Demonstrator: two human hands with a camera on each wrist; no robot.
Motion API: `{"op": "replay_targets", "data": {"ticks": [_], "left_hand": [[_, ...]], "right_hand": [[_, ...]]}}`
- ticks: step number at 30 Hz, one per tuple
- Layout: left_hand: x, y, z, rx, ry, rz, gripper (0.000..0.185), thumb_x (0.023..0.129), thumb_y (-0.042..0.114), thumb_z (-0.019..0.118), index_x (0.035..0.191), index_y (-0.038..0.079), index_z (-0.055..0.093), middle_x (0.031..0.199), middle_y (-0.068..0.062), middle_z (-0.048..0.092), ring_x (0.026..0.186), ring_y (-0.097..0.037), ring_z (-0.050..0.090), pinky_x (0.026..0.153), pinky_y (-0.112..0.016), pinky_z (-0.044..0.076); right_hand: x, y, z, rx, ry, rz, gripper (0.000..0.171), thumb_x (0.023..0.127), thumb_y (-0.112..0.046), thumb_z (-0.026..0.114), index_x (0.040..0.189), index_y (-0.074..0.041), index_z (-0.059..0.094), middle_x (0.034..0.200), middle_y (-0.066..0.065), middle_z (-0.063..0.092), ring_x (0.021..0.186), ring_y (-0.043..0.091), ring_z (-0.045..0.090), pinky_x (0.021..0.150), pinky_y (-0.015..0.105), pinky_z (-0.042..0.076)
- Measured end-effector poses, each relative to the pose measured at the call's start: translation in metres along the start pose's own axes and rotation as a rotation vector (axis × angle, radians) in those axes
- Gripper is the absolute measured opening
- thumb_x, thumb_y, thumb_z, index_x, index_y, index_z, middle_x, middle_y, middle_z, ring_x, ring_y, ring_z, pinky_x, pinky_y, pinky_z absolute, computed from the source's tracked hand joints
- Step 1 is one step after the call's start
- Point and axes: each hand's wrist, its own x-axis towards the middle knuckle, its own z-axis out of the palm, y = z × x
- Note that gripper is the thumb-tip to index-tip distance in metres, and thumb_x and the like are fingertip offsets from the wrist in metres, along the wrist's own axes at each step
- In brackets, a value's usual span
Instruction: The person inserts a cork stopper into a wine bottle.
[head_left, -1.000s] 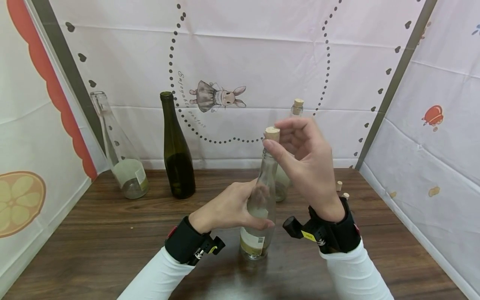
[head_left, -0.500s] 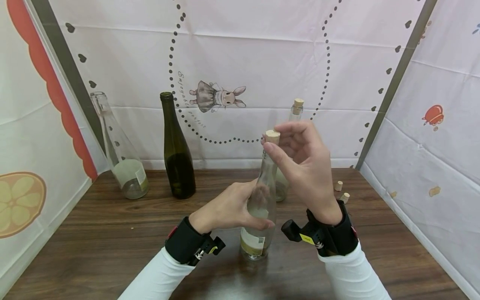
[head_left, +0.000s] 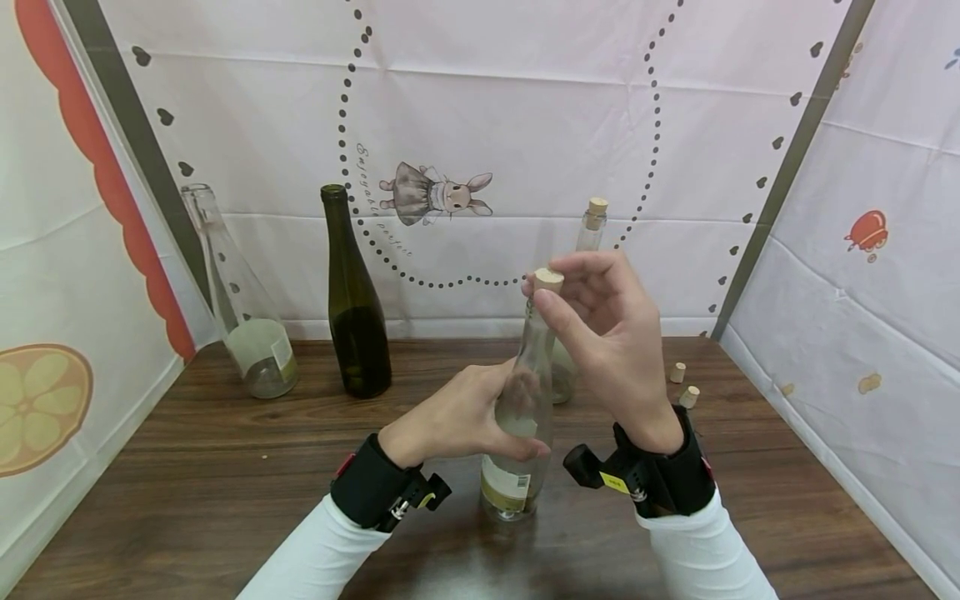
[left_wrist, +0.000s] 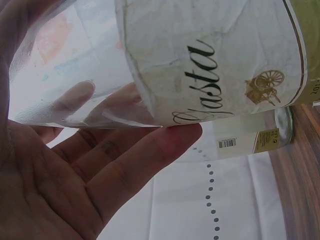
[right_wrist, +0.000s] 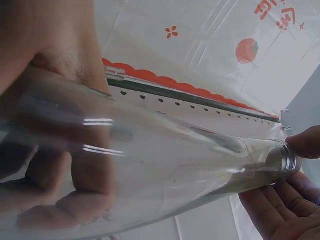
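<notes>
A clear glass bottle [head_left: 534, 346] with a pale label stands on the table in front of me. My left hand [head_left: 457, 421] grips its body, thumb on the near side; in the left wrist view the hand's fingers [left_wrist: 150, 160] curve round the glass beside the printed label [left_wrist: 215, 75]. At the bottle's mouth is a cork [head_left: 549, 281], which my right hand [head_left: 611, 350] pinches between thumb and fingers. The right wrist view has the right hand [right_wrist: 280, 212] round the neck's end, where the cork is mostly hidden. How deep the cork sits cannot be seen.
A corked clear bottle [head_left: 590, 233] stands behind, partly hidden by my right hand. Further left are a dark green bottle [head_left: 356, 333] and an uncorked clear bottle [head_left: 258, 350]. Two small corks [head_left: 678, 372] lie on the wooden table [head_left: 187, 500] at the right.
My right hand and the cork have moved slightly down toward the bottle's mouth, and less of the cork shows above the fingers. The left hand and bottle have stayed in place.
</notes>
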Motion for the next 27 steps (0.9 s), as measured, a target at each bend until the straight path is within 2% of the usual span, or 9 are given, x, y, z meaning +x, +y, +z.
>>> {"op": "replay_targets", "data": {"ticks": [5,13,27], "left_hand": [[-0.0003,-0.0001,0.0001,-0.002,0.001,0.002,0.066,0.082,0.033,0.093,0.137,0.019,0.059,0.121,0.007,0.069,0.105,-0.008,0.068,0.087,-0.031,0.058],[-0.0003,-0.0006,0.001,0.005,0.006,0.014,0.064,0.082,0.033,0.093,0.135,0.019,0.06,0.118,0.008,0.068,0.104,-0.008,0.068,0.087,-0.031,0.057],[0.0002,0.0009,0.0006,0.001,0.01,0.017,0.062,0.081,0.031,0.094,0.132,0.02,0.06,0.116,0.009,0.069,0.101,-0.007,0.068,0.086,-0.031,0.057]], "right_hand": [[-0.0009,0.0012,0.0002,0.014,-0.004,0.002,0.026,0.098,0.01,0.062,0.124,0.01,0.057,0.117,0.026,0.071,0.109,0.026,0.073,0.094,0.035,0.057],[-0.0017,0.0041,0.0002,0.004,0.019,0.005,0.025,0.099,0.008,0.063,0.122,0.014,0.056,0.113,0.02,0.074,0.106,0.027,0.074,0.092,0.037,0.057],[0.0007,0.0037,0.0009,-0.01,0.007,-0.046,0.023,0.099,0.01,0.063,0.12,0.017,0.055,0.111,0.023,0.073,0.104,0.026,0.074,0.089,0.035,0.058]]}}
